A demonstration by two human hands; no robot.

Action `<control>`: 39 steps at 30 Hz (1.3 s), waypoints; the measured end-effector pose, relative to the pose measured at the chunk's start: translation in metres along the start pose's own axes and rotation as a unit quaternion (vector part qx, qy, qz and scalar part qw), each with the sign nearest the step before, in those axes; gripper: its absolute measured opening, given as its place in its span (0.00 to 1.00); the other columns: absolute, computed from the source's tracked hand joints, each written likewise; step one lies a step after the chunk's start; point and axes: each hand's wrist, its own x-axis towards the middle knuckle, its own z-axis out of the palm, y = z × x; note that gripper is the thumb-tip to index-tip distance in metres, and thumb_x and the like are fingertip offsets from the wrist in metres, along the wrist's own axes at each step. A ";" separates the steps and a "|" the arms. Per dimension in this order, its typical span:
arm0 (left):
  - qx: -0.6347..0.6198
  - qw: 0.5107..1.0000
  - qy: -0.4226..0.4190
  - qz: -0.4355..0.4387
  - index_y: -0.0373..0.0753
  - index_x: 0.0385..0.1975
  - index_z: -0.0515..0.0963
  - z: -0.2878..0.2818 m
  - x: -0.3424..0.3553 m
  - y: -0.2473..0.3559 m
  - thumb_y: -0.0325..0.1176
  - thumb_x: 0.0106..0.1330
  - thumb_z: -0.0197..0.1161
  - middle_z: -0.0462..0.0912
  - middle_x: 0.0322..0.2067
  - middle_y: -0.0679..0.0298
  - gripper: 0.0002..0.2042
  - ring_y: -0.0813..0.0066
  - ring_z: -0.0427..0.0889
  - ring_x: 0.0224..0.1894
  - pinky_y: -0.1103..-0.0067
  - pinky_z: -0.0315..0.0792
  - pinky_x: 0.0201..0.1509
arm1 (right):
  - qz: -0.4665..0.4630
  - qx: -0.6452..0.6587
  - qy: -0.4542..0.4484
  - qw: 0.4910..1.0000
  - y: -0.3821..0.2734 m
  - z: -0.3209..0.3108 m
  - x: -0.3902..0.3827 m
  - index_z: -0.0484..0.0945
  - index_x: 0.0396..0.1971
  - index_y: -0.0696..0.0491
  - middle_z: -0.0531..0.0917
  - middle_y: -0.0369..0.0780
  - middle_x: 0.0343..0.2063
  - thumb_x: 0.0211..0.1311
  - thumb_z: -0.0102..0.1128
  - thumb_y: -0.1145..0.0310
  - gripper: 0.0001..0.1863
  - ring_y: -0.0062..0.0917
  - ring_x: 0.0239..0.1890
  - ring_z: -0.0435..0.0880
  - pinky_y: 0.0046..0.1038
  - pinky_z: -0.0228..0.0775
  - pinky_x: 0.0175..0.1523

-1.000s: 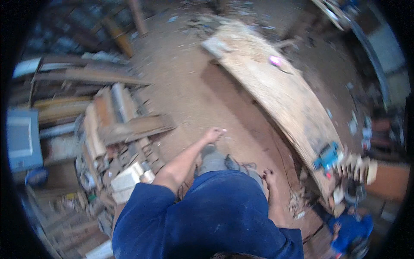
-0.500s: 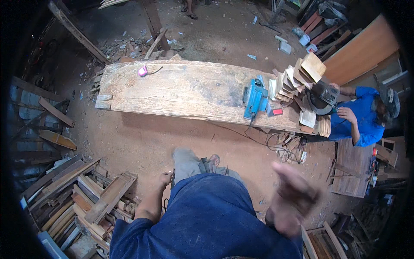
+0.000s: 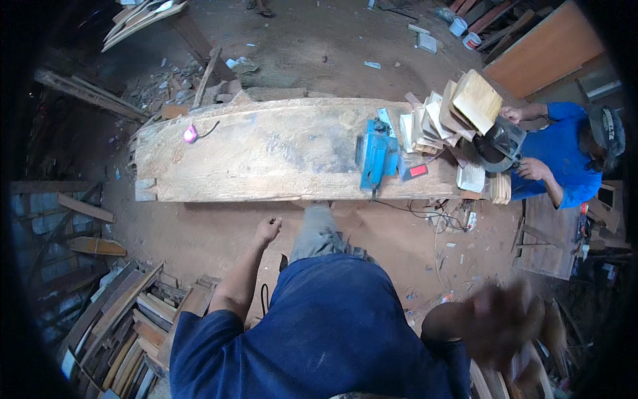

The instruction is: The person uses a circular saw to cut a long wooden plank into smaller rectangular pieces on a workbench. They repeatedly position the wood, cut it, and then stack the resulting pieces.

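Observation:
My left hand hangs beside my leg with its fingers curled in and nothing in it, just short of the near edge of a long rough wooden slab. My right hand is raised at the lower right, blurred by motion, with fingers spread and nothing held. A blue electric planer lies on the slab's right half, a small red piece next to it. A small pink object lies near the slab's left end.
A stack of cut wood blocks sits at the slab's right end. There a person in a blue shirt handles a dark round tool. Planks are piled at lower left. Cables trail on the dirt floor.
The view has swung round, so the slab now lies straight across in front. My right hand rose and moved out to the right. My left arm dropped to my side.

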 end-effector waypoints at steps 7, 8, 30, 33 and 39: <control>0.023 0.991 -0.039 0.124 0.28 0.35 0.83 0.007 0.047 0.158 0.52 0.71 0.57 0.85 0.28 0.50 0.26 0.63 0.86 0.33 0.68 0.77 0.41 | 0.240 -0.560 0.220 0.762 0.095 -0.173 0.043 0.68 0.63 0.66 0.79 0.48 0.56 0.71 0.57 0.70 0.25 0.29 0.58 0.78 0.29 0.67 0.64; 0.030 0.987 -0.031 0.157 0.30 0.35 0.83 0.009 0.052 0.180 0.52 0.71 0.57 0.86 0.29 0.50 0.24 0.61 0.86 0.34 0.68 0.77 0.42 | 0.233 -0.581 0.235 0.743 0.095 -0.207 0.040 0.68 0.64 0.65 0.79 0.47 0.56 0.71 0.58 0.70 0.25 0.29 0.58 0.77 0.29 0.67 0.64; -0.146 0.916 0.049 0.369 0.25 0.59 0.71 0.227 -0.100 0.560 0.52 0.61 0.67 0.75 0.52 0.43 0.36 0.42 0.65 0.63 0.56 0.65 0.65 | 0.437 -0.439 0.224 0.752 0.099 -0.368 0.106 0.64 0.67 0.65 0.75 0.48 0.60 0.74 0.51 0.43 0.40 0.33 0.58 0.77 0.34 0.70 0.62; -0.125 0.908 0.124 0.381 0.26 0.57 0.71 0.222 -0.125 0.557 0.52 0.59 0.68 0.75 0.53 0.43 0.36 0.41 0.67 0.62 0.58 0.67 0.64 | 0.393 -0.451 0.228 0.768 0.094 -0.334 0.105 0.64 0.66 0.67 0.74 0.50 0.59 0.75 0.50 0.46 0.38 0.35 0.58 0.77 0.35 0.71 0.62; -0.366 0.907 -0.132 0.158 0.33 0.66 0.60 0.166 -0.185 0.558 0.47 0.62 0.73 0.75 0.59 0.48 0.39 0.62 0.80 0.56 0.72 0.75 0.60 | 0.250 -0.601 0.015 0.759 0.073 -0.341 0.099 0.64 0.67 0.61 0.73 0.53 0.61 0.76 0.48 0.52 0.31 0.39 0.60 0.75 0.39 0.68 0.64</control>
